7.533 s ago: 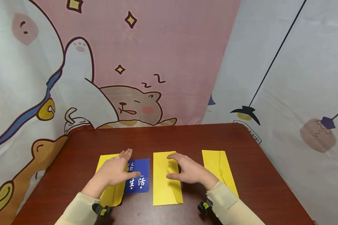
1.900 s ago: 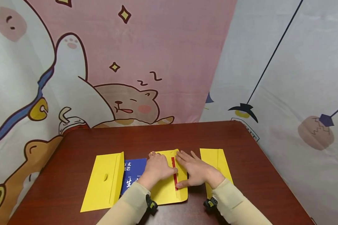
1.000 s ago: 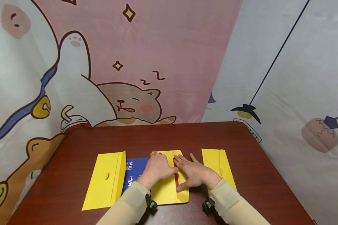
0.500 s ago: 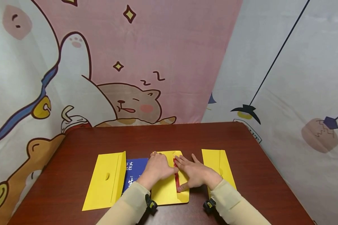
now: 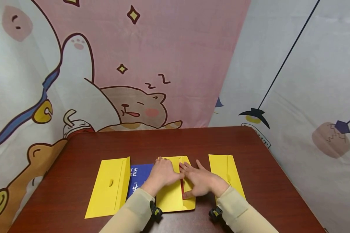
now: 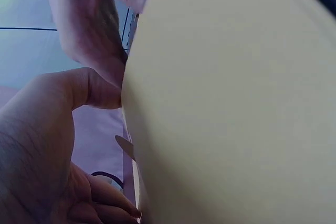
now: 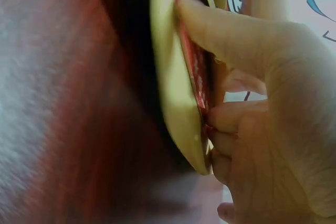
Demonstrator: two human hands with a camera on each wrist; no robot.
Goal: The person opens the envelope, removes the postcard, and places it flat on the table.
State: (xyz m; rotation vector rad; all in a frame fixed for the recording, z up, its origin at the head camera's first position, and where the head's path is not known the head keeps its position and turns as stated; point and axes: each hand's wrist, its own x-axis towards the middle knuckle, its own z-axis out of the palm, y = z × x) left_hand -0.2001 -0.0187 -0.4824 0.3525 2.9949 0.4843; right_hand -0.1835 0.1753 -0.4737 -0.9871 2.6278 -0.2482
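Observation:
On the table, a yellow envelope (image 5: 169, 202) lies in the middle with its flap turned out to the right. A red card (image 7: 195, 69) with pale marks shows as a narrow strip in its mouth. My left hand (image 5: 161, 174) rests over the envelope, pressing it, its thumb near the mouth. In the left wrist view a small crescent tab (image 6: 125, 146) stands up between thumb and fingers. My right hand (image 5: 202, 181) lies over the flap. Its thumb and fingertips pinch the red card along the exposed edge; the rest of the card is hidden inside.
A second yellow envelope (image 5: 106, 191) lies on the left, its edge overlapping a blue card (image 5: 140, 174) with white characters. Another yellow envelope (image 5: 224, 168) lies right, partly under the right sleeve. Behind the brown table (image 5: 175, 140) hangs a cartoon-printed cloth (image 5: 192, 64).
Since the oldest frame the middle envelope's flap was opened, showing the red card, and my left hand moved from the left envelope onto it. Lately my right fingers shift slightly, leaving less red visible.

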